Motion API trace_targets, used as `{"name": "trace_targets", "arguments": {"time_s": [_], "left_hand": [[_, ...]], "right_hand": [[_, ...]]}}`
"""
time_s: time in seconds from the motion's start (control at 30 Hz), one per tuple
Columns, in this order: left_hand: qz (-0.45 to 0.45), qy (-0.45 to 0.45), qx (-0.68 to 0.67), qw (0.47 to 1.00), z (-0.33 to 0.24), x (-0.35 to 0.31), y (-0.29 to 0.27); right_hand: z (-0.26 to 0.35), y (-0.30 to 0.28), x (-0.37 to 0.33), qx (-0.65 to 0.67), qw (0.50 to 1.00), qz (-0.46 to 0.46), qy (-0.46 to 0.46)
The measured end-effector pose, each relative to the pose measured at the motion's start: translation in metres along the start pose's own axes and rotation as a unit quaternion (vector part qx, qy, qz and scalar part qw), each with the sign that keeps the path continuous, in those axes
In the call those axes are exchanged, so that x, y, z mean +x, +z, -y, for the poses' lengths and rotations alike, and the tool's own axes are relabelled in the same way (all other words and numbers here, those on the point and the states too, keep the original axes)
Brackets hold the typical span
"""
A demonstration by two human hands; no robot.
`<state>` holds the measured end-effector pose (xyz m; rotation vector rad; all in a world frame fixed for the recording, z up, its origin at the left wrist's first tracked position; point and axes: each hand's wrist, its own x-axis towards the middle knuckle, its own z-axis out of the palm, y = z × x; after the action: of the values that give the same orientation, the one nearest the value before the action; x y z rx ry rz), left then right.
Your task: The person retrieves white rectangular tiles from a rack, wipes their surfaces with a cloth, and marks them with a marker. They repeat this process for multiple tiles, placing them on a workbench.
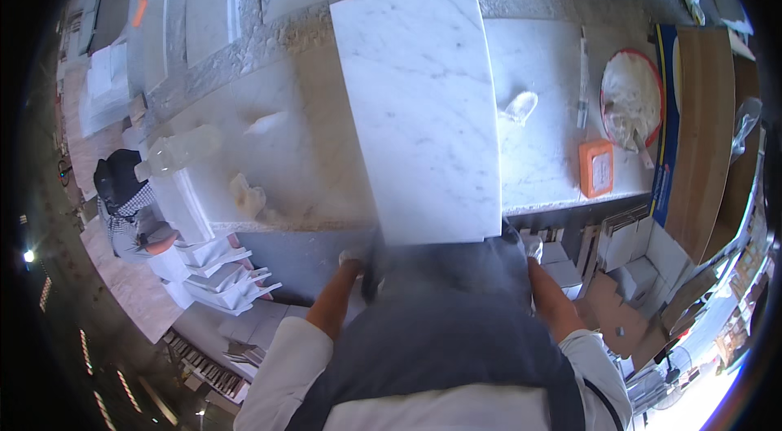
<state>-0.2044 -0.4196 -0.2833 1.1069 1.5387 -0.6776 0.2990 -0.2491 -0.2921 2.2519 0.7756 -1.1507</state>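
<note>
Dark apron (444, 333) sits closest, the marble slab (423, 113) running lengthwise ahead across the table (314, 162). Left hand (350, 257) and right hand (533, 248) flank its near end, neither clearly nearer; their grip I cannot tell.

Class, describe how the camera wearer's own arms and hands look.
Both sleeves are white and end near the elbows, leaving the forearms bare. Something whitish covers part of the left hand and right hand; too little shows to identify it.
</note>
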Motion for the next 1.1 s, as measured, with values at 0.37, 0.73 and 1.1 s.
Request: {"name": "trace_targets", "arguments": {"time_s": [0.37,0.73,1.1], "left_hand": [[0.02,-0.233,-0.488,0.841,-0.001,0.012,0.02],[0.075,-0.137,-0.643,0.75,0.019,0.018,0.047],[-0.062,0.036,-0.097,0.993,0.019,0.026,0.031]], "right_hand": [[0.042,0.011,-0.013,-0.128,0.988,0.06,-0.068],[0.047,0.003,-0.014,-0.214,0.965,0.105,-0.107],[0.03,-0.036,0.001,-0.422,0.872,0.159,-0.192]]}}
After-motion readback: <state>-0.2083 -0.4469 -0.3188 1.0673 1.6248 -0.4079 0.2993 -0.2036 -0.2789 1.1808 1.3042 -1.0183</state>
